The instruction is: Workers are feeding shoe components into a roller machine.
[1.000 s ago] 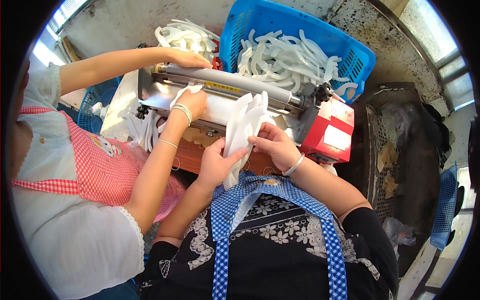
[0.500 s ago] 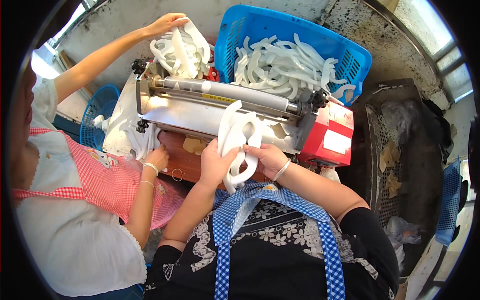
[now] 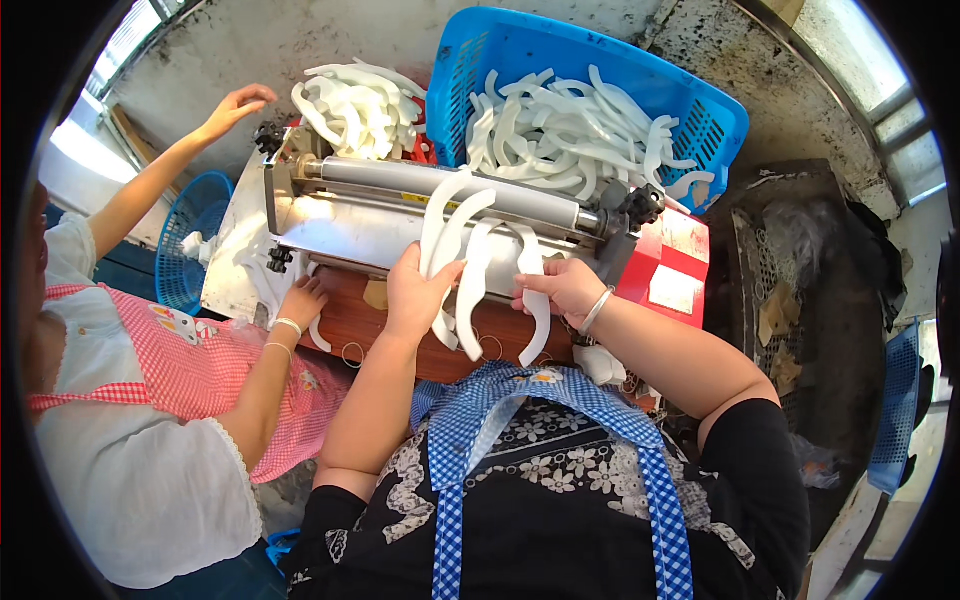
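Several curved white strips, perhaps foam, are fanned out in front of me above a brown board (image 3: 400,335). My left hand (image 3: 408,298) pinches a bunch of white strips (image 3: 455,235) between thumb and fingers; their lower ends hang beneath it. My right hand (image 3: 566,290) is closed on one curved strip (image 3: 530,265), which bends downward beside the bunch. The upper ends of the left-hand strips overlap the front of a roller machine (image 3: 390,178) with a long grey roller. The strips partly hide the board.
Behind the machine stands a blue basket (image 3: 725,95) of white strips, with another strip pile (image 3: 360,110) to its left. A co-worker at my left has one hand raised (image 3: 245,103) and one low (image 3: 303,303) by the board. The machine's red box (image 3: 678,262) is at right.
My hands have moved apart, and the tight bunch of strips is now spread, one strip separated in my right hand. The co-worker's raised hand has left the strip pile and moved left.
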Demonstrator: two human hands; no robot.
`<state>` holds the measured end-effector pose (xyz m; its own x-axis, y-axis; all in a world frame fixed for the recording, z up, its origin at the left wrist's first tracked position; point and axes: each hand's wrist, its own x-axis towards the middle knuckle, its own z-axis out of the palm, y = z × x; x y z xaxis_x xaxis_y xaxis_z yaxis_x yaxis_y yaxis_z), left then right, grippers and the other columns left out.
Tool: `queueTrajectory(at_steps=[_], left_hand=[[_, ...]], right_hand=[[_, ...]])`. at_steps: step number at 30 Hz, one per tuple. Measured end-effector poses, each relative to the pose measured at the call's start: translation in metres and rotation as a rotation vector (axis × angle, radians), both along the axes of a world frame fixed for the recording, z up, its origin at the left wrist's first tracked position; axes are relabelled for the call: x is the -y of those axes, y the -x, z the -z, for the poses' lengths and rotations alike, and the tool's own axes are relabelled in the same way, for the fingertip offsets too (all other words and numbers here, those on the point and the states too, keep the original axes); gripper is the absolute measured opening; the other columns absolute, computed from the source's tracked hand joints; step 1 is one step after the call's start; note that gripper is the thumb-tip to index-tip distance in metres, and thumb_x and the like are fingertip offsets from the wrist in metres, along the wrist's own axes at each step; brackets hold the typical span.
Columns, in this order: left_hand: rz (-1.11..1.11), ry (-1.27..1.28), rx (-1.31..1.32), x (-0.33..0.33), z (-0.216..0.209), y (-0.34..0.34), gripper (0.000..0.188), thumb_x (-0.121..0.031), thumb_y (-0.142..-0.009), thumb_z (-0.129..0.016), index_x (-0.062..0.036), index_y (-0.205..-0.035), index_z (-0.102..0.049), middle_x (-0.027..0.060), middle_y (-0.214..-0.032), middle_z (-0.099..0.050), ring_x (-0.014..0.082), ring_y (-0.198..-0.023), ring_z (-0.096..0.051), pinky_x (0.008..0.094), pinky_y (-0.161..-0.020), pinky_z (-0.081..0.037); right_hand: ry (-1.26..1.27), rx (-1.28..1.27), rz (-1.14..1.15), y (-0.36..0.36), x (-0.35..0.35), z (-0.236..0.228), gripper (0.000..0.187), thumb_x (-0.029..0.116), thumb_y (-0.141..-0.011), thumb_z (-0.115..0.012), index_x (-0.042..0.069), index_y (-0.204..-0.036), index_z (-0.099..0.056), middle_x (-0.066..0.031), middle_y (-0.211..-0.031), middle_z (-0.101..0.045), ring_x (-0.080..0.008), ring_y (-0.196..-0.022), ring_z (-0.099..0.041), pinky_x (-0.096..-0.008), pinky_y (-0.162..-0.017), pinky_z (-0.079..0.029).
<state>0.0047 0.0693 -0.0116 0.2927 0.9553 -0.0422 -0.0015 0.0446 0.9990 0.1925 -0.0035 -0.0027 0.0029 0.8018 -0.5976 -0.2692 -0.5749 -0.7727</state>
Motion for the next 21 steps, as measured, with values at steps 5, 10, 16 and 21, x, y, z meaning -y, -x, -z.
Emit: queueTrajectory(at_steps=[5,10,16,21], left_hand=[[-0.057,-0.611,-0.433,0.010,0.008,-0.015,0.024,-0.014,-0.066,-0.066,-0.0012,-0.083,-0.054,0.0123,-0.076,-0.056,0.0358,-0.067,-0.053,0.0394,-0.060,-0.045],[0.008,-0.516,-0.810,-0.008,-0.001,-0.029,0.018,-0.015,-0.071,-0.061,-0.0071,-0.084,-0.054,0.0120,-0.083,-0.057,0.0318,-0.075,-0.055,0.0389,-0.062,-0.044],[-0.276,-0.472,-0.272,-0.016,-0.024,0.009,0.018,-0.012,-0.080,-0.058,-0.0005,-0.091,-0.049,0.0099,-0.075,-0.056,0.0190,-0.064,-0.056,0.0304,-0.057,-0.045],[-0.125,-0.120,0.217,-0.002,-0.052,0.021,0.017,-0.013,-0.089,-0.044,-0.0004,-0.100,-0.045,0.0031,-0.075,-0.053,0.0080,-0.065,-0.053,0.0224,-0.058,-0.042]], right_hand=[[0.146,-0.165,0.196,0.027,-0.024,-0.008,0.023,0.019,-0.085,-0.052,-0.002,-0.095,-0.051,-0.0120,-0.081,-0.060,-0.0208,-0.066,-0.060,-0.0273,-0.057,-0.050],[0.225,-0.036,0.177,0.020,-0.045,-0.002,0.026,0.026,-0.088,-0.045,0.001,-0.089,-0.054,-0.0082,-0.068,-0.058,-0.0155,-0.050,-0.055,-0.0239,-0.040,-0.043],[-0.148,0.604,-0.100,-0.008,-0.016,-0.026,0.039,0.036,-0.069,-0.069,-0.001,-0.075,-0.056,-0.0052,-0.061,-0.056,-0.0105,-0.047,-0.051,-0.0224,-0.046,-0.043],[-0.246,1.170,0.088,-0.027,-0.115,-0.054,0.046,0.042,-0.068,-0.065,-0.001,-0.085,-0.058,-0.0167,-0.090,-0.060,-0.0262,-0.087,-0.058,-0.0346,-0.075,-0.045]])
